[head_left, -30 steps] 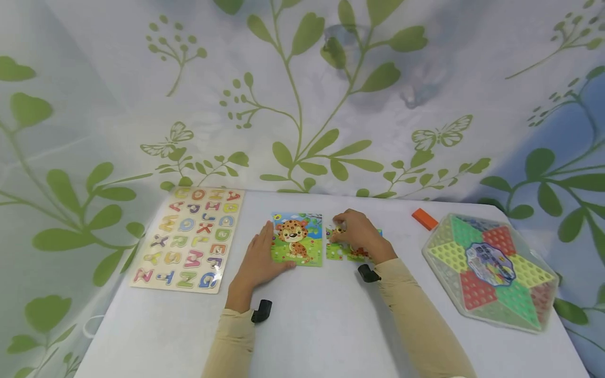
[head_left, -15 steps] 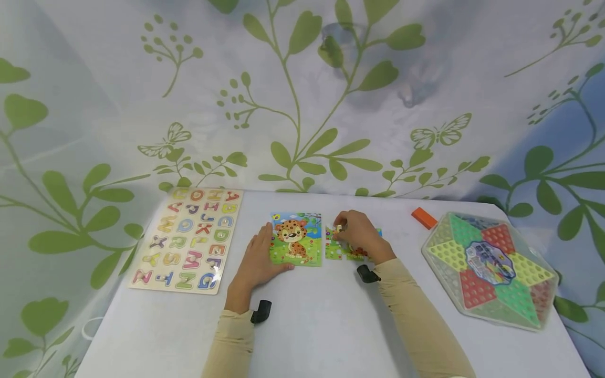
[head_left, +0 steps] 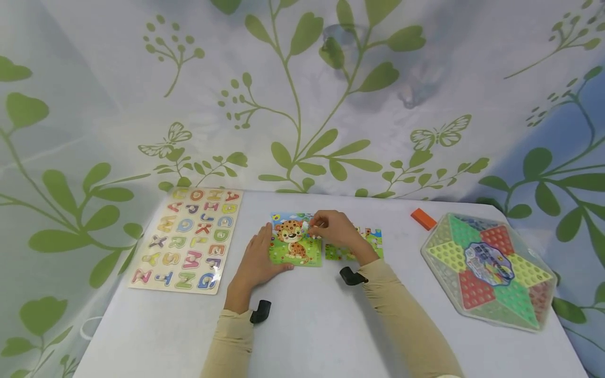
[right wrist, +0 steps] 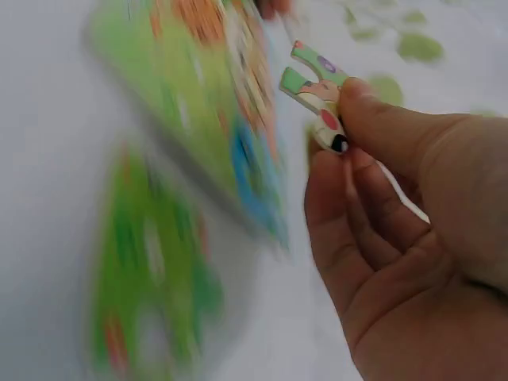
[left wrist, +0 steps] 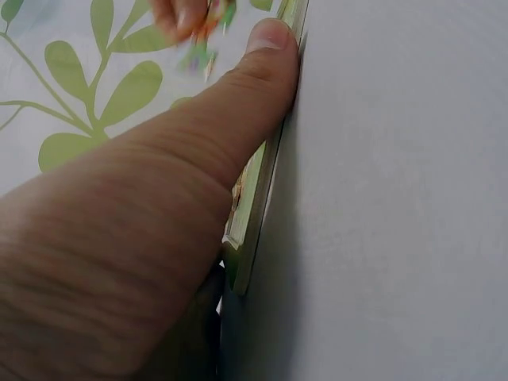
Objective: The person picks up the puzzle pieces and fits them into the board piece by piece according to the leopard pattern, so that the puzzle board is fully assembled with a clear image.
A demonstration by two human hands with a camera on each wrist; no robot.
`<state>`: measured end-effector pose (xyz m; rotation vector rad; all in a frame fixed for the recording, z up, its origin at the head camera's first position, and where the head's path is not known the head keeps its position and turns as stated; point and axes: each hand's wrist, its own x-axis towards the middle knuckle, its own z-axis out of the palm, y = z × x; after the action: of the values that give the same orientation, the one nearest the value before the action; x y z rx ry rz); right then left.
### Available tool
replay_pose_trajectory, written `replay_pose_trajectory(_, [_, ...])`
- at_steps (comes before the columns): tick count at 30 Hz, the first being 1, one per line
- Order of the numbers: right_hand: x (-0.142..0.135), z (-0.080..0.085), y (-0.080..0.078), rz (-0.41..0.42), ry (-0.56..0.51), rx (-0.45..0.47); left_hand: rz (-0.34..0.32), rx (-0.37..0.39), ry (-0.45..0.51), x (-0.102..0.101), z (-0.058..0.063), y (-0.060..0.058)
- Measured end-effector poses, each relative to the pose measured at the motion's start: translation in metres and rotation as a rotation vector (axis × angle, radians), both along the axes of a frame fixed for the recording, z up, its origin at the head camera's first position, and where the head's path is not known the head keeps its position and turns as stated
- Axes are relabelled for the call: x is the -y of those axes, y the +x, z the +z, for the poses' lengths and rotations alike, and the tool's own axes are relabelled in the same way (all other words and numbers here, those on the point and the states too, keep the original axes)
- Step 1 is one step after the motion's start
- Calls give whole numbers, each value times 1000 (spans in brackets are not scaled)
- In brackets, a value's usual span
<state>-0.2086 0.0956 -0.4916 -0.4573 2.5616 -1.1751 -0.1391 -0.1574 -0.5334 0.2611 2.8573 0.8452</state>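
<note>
My left hand point(head_left: 257, 261) lies with straight fingers along the left edge of a square leopard picture puzzle point(head_left: 296, 249). Its thumb point(left wrist: 266, 75) presses on the puzzle's near edge in the left wrist view. My right hand point(head_left: 335, 230) is over the right side of the puzzle, pinching a jigsaw piece point(right wrist: 319, 89) between thumb and fingertips. That piece is green and cream, with a small dark-nosed animal face. Right of the leopard puzzle lies a group of other jigsaw pieces point(head_left: 375, 240), partly hidden below the right hand and wrist.
A wooden alphabet board point(head_left: 189, 239) lies at the left of the white table point(head_left: 312, 325). On the right sit an orange block point(head_left: 423, 219) and a hexagonal Chinese checkers set point(head_left: 489, 268). A leaf-patterned curtain point(head_left: 302, 105) hangs behind the table.
My right hand has moved left, from above the loose pieces to the leopard puzzle, bringing one jigsaw piece along. My left hand has stayed at the puzzle's edge.
</note>
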Motion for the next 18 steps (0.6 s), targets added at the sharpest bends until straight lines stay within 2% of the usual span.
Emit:
replay_pose_trajectory(3, [30,-8,-3,62,-3,-23,-3,-7,3,2,-2,0])
replay_pose_trajectory(8, [66,-16,-3,71,43,-39,-25,-32,5,-1,-2,-1])
replay_pose_trajectory(14, [82,-15,2,63,132,-107,-20,-37,-3,-2,-1,0])
replay_pose_trajectory(18, [81,-15,6,125,159,-135,-26,-39,-16,2,-3,-1])
